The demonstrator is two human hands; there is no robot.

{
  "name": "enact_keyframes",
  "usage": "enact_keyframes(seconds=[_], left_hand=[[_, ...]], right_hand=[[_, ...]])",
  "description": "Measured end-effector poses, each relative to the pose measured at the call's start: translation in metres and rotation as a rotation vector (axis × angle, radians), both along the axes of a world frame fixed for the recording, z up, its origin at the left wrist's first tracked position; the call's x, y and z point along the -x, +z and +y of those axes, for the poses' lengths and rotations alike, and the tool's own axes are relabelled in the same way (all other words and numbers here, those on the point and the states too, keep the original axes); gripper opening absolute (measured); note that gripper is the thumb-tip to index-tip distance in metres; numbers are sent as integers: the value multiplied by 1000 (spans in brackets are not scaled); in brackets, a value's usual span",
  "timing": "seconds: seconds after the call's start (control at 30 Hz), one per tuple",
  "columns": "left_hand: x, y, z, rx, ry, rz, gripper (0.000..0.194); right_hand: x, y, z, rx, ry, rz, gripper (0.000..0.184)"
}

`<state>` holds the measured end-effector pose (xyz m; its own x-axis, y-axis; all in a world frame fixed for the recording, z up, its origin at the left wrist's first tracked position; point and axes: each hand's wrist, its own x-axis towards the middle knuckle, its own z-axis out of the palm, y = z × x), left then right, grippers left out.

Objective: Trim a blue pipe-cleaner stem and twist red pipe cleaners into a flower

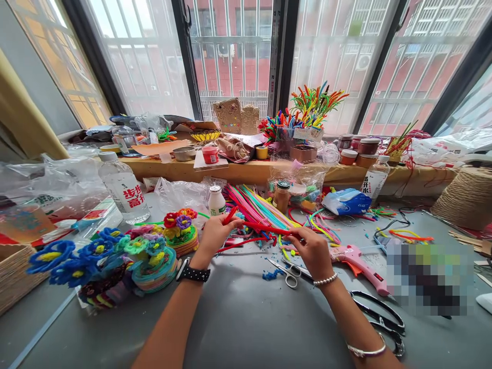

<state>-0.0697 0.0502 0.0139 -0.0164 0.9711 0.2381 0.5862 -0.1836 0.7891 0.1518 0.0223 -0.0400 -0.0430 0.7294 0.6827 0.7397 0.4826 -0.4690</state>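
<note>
A red pipe cleaner point(265, 227) is stretched between my two hands above the table. My left hand point(217, 237) pinches one end of it, and a short red piece sticks up past the fingers. At the other end my right hand point(312, 251) grips it between thumb and fingers. Behind them lies a spread of loose pipe cleaners point(265, 205) in pink, teal, yellow and red. Small scissors point(289, 275) rest on the table below my right hand, beside some blue fuzz clippings point(272, 275). Pipe-cleaner flowers point(96, 249) in woven pots stand left of my left hand.
Right of my right hand lie a pink glue gun point(361, 264) and large black-handled scissors point(378, 312). A small white bottle point(217, 201), a brown jar point(282, 196) and a tissue pack point(346, 201) stand farther back. Water bottles point(125, 189) and a twine spool point(463, 197) flank the table.
</note>
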Motion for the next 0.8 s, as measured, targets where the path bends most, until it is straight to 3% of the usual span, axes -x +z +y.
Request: enact_keyframes(seconds=[0.23,0.43,0.8], left_hand=[[3,-6,4,3,-60,-48,30],[6,-12,8,-45,-83,23,31],[3,-9,5,-8,-102,47,30]], right_hand=[[-2,2,0,5,8,2,16],[-2,2,0,5,1,9,14],[-3,0,0,-6,-26,-34,14]])
